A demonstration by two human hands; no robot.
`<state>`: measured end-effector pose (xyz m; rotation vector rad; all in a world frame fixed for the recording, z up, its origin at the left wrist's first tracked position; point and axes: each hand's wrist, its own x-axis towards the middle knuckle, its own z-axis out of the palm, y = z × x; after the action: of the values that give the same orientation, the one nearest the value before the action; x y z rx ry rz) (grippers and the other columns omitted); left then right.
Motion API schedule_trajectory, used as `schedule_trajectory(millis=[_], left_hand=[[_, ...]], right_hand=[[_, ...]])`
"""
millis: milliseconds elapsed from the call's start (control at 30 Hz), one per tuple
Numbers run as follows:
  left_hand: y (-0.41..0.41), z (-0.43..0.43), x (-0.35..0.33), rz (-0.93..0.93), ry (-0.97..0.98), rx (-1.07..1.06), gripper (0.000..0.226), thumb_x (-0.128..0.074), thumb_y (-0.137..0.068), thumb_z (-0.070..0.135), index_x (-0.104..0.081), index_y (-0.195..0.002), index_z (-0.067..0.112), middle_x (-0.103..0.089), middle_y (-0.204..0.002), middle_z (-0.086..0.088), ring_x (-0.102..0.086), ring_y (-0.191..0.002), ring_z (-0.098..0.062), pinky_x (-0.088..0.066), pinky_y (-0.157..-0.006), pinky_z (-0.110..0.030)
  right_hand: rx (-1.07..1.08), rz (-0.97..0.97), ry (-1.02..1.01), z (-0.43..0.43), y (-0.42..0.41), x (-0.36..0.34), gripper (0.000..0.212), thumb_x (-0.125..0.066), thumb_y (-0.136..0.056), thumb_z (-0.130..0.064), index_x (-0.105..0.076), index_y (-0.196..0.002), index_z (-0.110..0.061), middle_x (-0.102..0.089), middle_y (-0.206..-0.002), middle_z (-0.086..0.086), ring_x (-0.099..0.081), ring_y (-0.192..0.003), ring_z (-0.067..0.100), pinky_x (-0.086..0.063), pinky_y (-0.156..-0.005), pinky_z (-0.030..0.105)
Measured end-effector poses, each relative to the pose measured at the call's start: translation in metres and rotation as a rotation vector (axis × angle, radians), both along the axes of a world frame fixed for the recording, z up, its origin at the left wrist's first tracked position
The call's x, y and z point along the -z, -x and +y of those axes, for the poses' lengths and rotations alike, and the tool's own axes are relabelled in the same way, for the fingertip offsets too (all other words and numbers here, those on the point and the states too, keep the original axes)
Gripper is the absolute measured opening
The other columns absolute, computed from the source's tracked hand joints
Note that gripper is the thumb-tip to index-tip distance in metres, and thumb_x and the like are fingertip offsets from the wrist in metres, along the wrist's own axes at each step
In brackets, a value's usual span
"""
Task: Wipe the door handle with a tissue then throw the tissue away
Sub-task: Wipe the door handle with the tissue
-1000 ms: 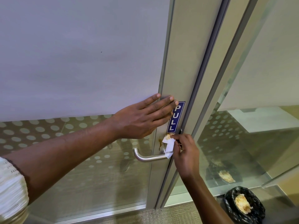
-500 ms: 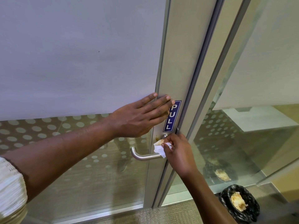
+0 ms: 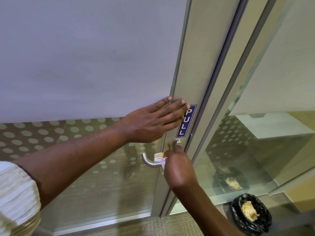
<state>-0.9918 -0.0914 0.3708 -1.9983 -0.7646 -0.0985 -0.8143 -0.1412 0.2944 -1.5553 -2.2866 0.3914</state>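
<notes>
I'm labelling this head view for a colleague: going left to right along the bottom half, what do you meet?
Cream sleeve → door handle → tissue → right hand → bin with black liner.

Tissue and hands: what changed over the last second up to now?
The right hand has carried the tissue from the handle's base by the door frame leftward along the lever of the door handle, gripping it throughout. A brown smear now shows beside the base. The left hand stays flat on the door next to the PULL sign; the black-lined bin is unchanged.
</notes>
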Motion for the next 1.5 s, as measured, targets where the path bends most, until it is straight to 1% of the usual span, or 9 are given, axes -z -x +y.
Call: schedule_trajectory(millis=[167, 433, 533, 667, 800, 933, 1133, 1267, 1500], left_hand=[[0.0, -0.001, 0.0, 0.002, -0.013, -0.003, 0.056, -0.039, -0.108, 0.027, -0.034, -0.16, 0.005, -0.018, -0.171, -0.022, -0.015, -0.159, -0.039, -0.008, -0.13, -0.052], [-0.001, -0.002, -0.002, 0.008, -0.038, 0.007, 0.055, -0.039, -0.108, 0.026, -0.037, -0.158, 0.005, -0.023, -0.169, -0.022, -0.02, -0.158, -0.039, -0.014, -0.13, -0.052], [-0.001, -0.002, -0.001, -0.007, -0.042, 0.015, 0.055, -0.042, -0.107, 0.026, -0.039, -0.157, 0.005, -0.025, -0.169, -0.022, -0.021, -0.157, -0.039, -0.013, -0.13, -0.051], [0.0, -0.001, 0.0, -0.011, -0.031, 0.018, 0.056, -0.044, -0.107, 0.026, -0.037, -0.158, 0.005, -0.023, -0.17, -0.022, -0.019, -0.158, -0.04, -0.011, -0.13, -0.052], [0.001, -0.001, 0.0, -0.014, -0.011, 0.017, 0.058, -0.044, -0.107, 0.028, -0.034, -0.159, 0.005, -0.019, -0.17, -0.022, -0.016, -0.159, -0.04, -0.009, -0.13, -0.052], [0.001, 0.0, 0.002, -0.012, -0.02, 0.014, 0.058, -0.043, -0.107, 0.027, -0.034, -0.16, 0.005, -0.018, -0.171, -0.022, -0.014, -0.159, -0.04, -0.008, -0.13, -0.052], [0.002, 0.0, 0.002, 0.0, 0.015, -0.002, 0.062, -0.041, -0.107, 0.031, -0.028, -0.162, 0.005, -0.011, -0.172, -0.023, -0.007, -0.16, -0.04, 0.0, -0.131, -0.053], [0.002, -0.001, 0.0, -0.007, 0.007, 0.001, 0.063, -0.045, -0.105, 0.031, -0.032, -0.161, 0.005, -0.014, -0.172, -0.022, -0.011, -0.16, -0.039, -0.001, -0.131, -0.052], [0.0, -0.001, 0.0, -0.009, -0.036, 0.003, 0.063, -0.05, -0.105, 0.032, -0.035, -0.16, 0.006, -0.02, -0.171, -0.02, -0.018, -0.159, -0.037, -0.011, -0.13, -0.052]], right_hand=[[-0.124, -0.096, -0.058, -0.01, 0.045, -0.001, 0.025, -0.046, -0.101, -0.013, -0.069, -0.102, -0.005, -0.057, -0.114, 0.015, -0.059, -0.094, 0.028, -0.037, -0.071, 0.028], [-0.194, -0.463, -0.115, 0.02, -0.017, -0.015, 0.032, -0.043, -0.101, -0.019, -0.066, -0.121, -0.009, -0.052, -0.135, 0.015, -0.048, -0.116, 0.031, -0.046, -0.093, 0.04], [-0.155, -0.3, -0.124, 0.0, 0.001, 0.0, 0.036, -0.034, -0.103, -0.018, -0.065, -0.117, -0.006, -0.048, -0.141, 0.018, -0.043, -0.129, 0.032, -0.045, -0.101, 0.041], [-0.143, -0.006, -0.179, -0.024, 0.019, 0.023, 0.021, -0.043, -0.102, -0.02, -0.062, -0.105, -0.011, -0.052, -0.116, 0.01, -0.056, -0.097, 0.024, -0.048, -0.07, 0.034], [-0.092, 0.273, -0.199, -0.026, -0.007, 0.035, 0.024, -0.042, -0.103, -0.023, -0.064, -0.113, -0.018, -0.045, -0.108, -0.013, -0.049, -0.085, -0.003, -0.041, -0.069, 0.017], [0.073, 0.489, -0.241, -0.007, -0.037, 0.045, 0.024, -0.047, -0.097, -0.016, -0.067, -0.111, -0.016, -0.049, -0.104, -0.006, -0.051, -0.084, -0.005, -0.036, -0.073, 0.001], [0.374, 0.868, -0.028, 0.023, -0.043, 0.073, 0.021, -0.067, -0.091, -0.009, -0.064, -0.094, -0.029, -0.07, -0.093, 0.002, -0.066, -0.078, 0.005, -0.046, -0.067, 0.009], [0.428, 0.909, -0.033, 0.021, -0.024, 0.099, 0.018, -0.071, -0.09, -0.013, -0.061, -0.087, -0.028, -0.065, -0.092, -0.003, -0.065, -0.078, 0.006, -0.053, -0.07, 0.022], [0.369, 0.773, -0.117, 0.009, 0.005, 0.112, 0.03, -0.063, -0.088, -0.004, -0.067, -0.111, -0.021, -0.056, -0.113, -0.011, -0.06, -0.097, 0.0, -0.039, -0.085, 0.0]])
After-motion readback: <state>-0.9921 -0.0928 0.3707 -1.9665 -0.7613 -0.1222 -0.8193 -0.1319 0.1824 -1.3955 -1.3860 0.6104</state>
